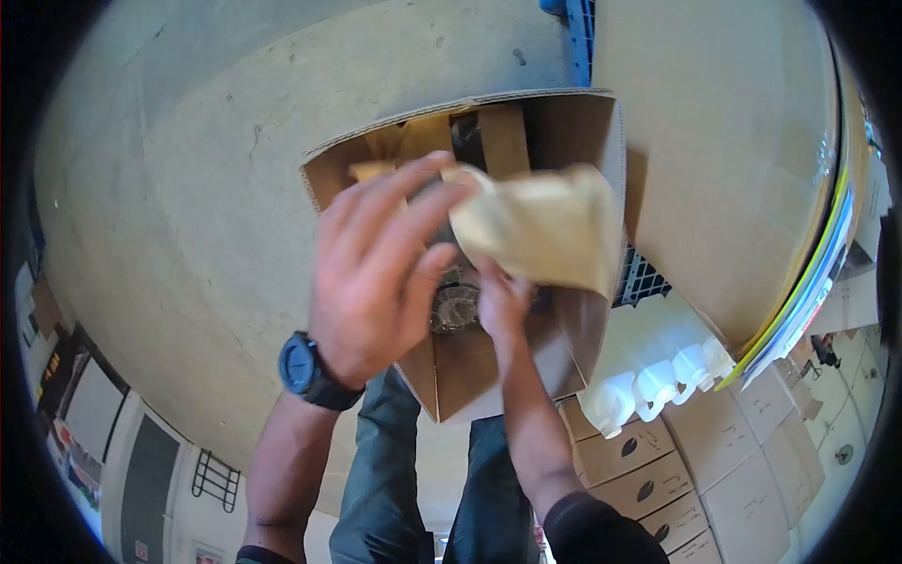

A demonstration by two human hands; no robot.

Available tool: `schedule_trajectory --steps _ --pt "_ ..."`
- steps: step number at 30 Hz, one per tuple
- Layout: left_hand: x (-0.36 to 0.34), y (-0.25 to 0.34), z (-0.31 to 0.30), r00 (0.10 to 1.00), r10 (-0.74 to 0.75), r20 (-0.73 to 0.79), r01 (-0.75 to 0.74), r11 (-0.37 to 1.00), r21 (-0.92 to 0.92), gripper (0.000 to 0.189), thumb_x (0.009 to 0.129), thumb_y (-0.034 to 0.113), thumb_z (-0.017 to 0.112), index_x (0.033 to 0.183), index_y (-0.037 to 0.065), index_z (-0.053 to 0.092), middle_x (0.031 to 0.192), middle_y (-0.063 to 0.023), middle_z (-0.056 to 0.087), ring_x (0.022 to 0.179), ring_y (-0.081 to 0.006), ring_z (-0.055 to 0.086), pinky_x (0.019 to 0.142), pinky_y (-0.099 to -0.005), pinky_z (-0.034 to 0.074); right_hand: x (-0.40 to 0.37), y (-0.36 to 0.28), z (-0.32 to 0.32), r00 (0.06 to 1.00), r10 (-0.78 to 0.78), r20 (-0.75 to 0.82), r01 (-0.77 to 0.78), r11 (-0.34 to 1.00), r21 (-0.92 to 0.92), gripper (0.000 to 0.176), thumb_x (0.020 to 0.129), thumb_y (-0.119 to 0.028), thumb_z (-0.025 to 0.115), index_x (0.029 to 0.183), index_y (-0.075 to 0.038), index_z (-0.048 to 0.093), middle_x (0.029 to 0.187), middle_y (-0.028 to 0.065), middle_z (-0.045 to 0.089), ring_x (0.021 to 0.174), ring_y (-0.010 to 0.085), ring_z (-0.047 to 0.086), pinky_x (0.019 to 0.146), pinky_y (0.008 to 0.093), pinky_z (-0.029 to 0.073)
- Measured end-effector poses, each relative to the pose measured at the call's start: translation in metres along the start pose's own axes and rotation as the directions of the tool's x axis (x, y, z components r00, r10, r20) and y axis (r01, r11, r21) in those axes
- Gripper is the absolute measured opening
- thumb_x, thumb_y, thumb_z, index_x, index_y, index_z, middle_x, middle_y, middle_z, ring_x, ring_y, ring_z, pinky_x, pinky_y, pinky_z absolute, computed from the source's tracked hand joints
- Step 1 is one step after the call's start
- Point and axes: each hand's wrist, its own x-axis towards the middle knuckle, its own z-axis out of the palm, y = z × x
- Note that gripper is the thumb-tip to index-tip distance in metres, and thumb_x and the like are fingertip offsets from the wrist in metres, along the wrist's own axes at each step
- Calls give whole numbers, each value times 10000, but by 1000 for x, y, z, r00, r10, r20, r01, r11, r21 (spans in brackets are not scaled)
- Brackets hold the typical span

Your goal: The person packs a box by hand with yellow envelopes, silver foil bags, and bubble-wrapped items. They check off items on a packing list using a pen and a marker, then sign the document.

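Note:
An open cardboard box (470, 395) stands before my legs, with brown paper and a clear plastic item (457, 306) inside. My left hand (381, 263), a dark watch (299, 363) on its wrist, is over the box's left part with fingers apart. Over the box's right part, my right hand (505, 299) has its fingers closed at the lower edge of a blurred, pale tan paper piece (540, 226). That piece hides part of the box's inside.
A large cardboard box (714, 150) stands at the right. White plastic jugs (656, 381) lie near its lower edge, beside a dark crate (641, 279). Stacked cartons (628, 449) fill the lower right. A blue crate (582, 42) shows at the top.

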Motion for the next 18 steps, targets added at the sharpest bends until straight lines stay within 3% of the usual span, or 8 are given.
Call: schedule_trajectory --steps 2,5,8,10,11,13,17,18 --pt "-10 7 -4 990 -110 -92 103 991 -84 301 792 31 646 1084 98 679 1128 -66 675 951 -258 644 739 -337 487 56 39 15 940 319 121 -297 940 -169 353 928 -60 599 1260 -8 491 1100 114 633 929 219 664 784 344 549" --pt "-33 29 -26 989 -133 64 146 947 -284 254 814 60 654 1064 97 684 1133 -58 676 941 -244 643 722 -326 482 87 50 41 906 418 -73 -424 888 -176 443 969 -116 528 1374 -67 353 1018 117 630 842 221 691 650 307 560" --pt "-39 62 -48 936 117 333 101 815 -571 194 831 100 670 1025 98 685 1089 -42 681 844 -225 637 708 -321 477 91 43 46 911 259 -320 -314 940 -135 529 943 -156 572 1401 -67 321 966 102 625 743 211 677 606 281 529" --pt "-35 79 -61 706 421 569 255 598 -759 171 906 216 582 935 82 685 1086 -81 656 897 -269 615 807 -379 475 96 44 32 951 -64 -303 40 996 -83 562 912 -207 612 1382 -25 364 1044 145 585 856 264 641 717 356 517" --pt "-60 85 -54 705 528 474 300 384 -873 201 903 225 561 1025 116 679 1167 -102 613 960 -278 597 825 -402 460 99 39 29 950 -70 -303 46 995 -85 562 912 -207 612 1382 -25 364 1044 145 585 856 264 641 717 356 517" --pt "-76 107 -53 629 693 352 497 -11 -868 317 984 374 485 1041 95 623 1120 -188 611 919 -376 596 782 -525 450 104 29 22 665 -631 -400 50 572 -819 577 870 -212 642 1358 4 423 1181 207 499 1054 346 540 893 465 444" --pt "-110 131 -55 784 556 275 455 -213 -865 397 1005 353 418 799 67 601 944 -179 595 824 -376 579 734 -490 438 79 -1 32 743 -635 -212 150 467 -872 635 865 -184 619 1405 37 369 1328 291 367 1214 422 401 973 504 379" --pt "-116 131 -54 822 512 249 435 -283 -855 408 1005 351 416 765 71 591 913 -177 584 800 -374 569 710 -487 427 78 -6 32 680 -733 3 280 256 -925 646 855 -194 620 1407 28 369 1364 289 339 1243 431 384 981 525 373"
